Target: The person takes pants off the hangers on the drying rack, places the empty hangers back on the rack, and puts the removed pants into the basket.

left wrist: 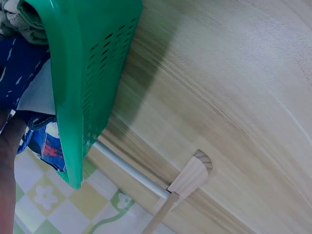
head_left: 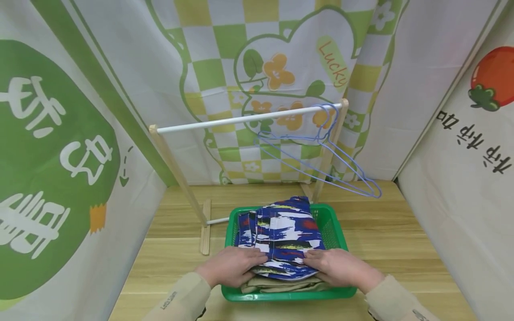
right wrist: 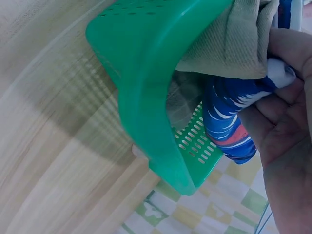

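Note:
A folded blue-and-white printed garment (head_left: 287,227) with red and yellow patches lies in a green plastic basket (head_left: 289,296). Below its near edge shows folded khaki cloth (head_left: 281,284). My left hand (head_left: 234,265) holds the printed garment's near left corner, fingers on top and thumb low at the edge. At the near right corner my right hand (head_left: 341,267) grips the same garment; in the right wrist view the blue cloth (right wrist: 229,114) sits between thumb and fingers. Only a strip of the left hand (left wrist: 7,161) shows in the left wrist view.
Behind the basket stands a wooden rack with a white rail (head_left: 249,118). Blue wire hangers (head_left: 341,167) hang at the rail's right end. The rack's left foot (head_left: 205,232) rests on the wooden table (head_left: 385,232). Printed curtains enclose the back and sides.

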`<control>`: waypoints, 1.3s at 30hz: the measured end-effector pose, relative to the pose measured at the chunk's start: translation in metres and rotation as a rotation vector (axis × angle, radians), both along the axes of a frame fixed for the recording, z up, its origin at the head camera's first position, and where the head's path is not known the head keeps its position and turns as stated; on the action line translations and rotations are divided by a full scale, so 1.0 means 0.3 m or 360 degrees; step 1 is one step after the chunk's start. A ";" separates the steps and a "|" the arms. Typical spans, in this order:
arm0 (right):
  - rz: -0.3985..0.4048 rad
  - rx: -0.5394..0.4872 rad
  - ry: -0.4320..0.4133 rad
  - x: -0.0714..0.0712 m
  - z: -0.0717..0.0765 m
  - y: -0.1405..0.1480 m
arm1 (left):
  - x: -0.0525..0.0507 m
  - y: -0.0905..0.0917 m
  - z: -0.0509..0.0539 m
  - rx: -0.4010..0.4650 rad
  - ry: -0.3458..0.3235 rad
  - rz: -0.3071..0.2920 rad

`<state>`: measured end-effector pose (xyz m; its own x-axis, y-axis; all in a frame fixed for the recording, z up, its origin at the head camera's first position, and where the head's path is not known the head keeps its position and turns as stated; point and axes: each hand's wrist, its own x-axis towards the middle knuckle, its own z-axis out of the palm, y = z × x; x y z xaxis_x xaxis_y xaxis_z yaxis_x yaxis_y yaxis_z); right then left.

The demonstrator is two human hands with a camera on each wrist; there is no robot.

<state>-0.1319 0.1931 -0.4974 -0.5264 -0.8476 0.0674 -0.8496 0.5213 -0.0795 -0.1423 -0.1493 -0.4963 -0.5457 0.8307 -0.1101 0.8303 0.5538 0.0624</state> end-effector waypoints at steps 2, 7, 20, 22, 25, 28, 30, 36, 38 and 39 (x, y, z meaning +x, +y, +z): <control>-0.0005 -0.0004 -0.0055 0.000 0.000 0.002 | 0.005 -0.003 0.003 -0.0018 -0.0036 0.0031; 0.0002 -0.0016 -0.0175 -0.002 -0.006 0.001 | 0.017 -0.002 0.006 -0.0039 -0.0145 0.0119; 0.0050 -0.0086 -0.0297 -0.014 -0.045 0.008 | 0.026 0.019 -0.003 -0.0040 -0.0395 0.0245; 0.0021 -0.0083 -0.0333 -0.014 -0.046 0.008 | 0.025 0.022 -0.004 -0.0039 -0.0435 0.0262; -0.0020 -0.0068 -0.0395 -0.013 -0.045 0.011 | 0.025 0.028 -0.007 -0.0047 -0.0504 0.0299; -0.0108 -0.0034 -0.0533 -0.009 -0.040 0.018 | 0.027 0.032 -0.011 -0.0063 -0.0552 0.0339; -0.0166 -0.0016 -0.0638 -0.006 -0.037 0.023 | 0.029 0.033 -0.011 -0.0070 -0.0560 0.0352; -0.0205 -0.0097 -0.0826 -0.011 -0.021 0.048 | 0.037 0.015 -0.001 0.0024 -0.0592 0.0393; -0.0186 -0.0177 -0.0791 -0.018 -0.014 0.066 | 0.042 -0.009 0.003 0.0086 -0.0594 0.0417; -0.0178 -0.0220 -0.0742 -0.021 -0.010 0.077 | 0.045 -0.024 0.005 0.0121 -0.0586 0.0428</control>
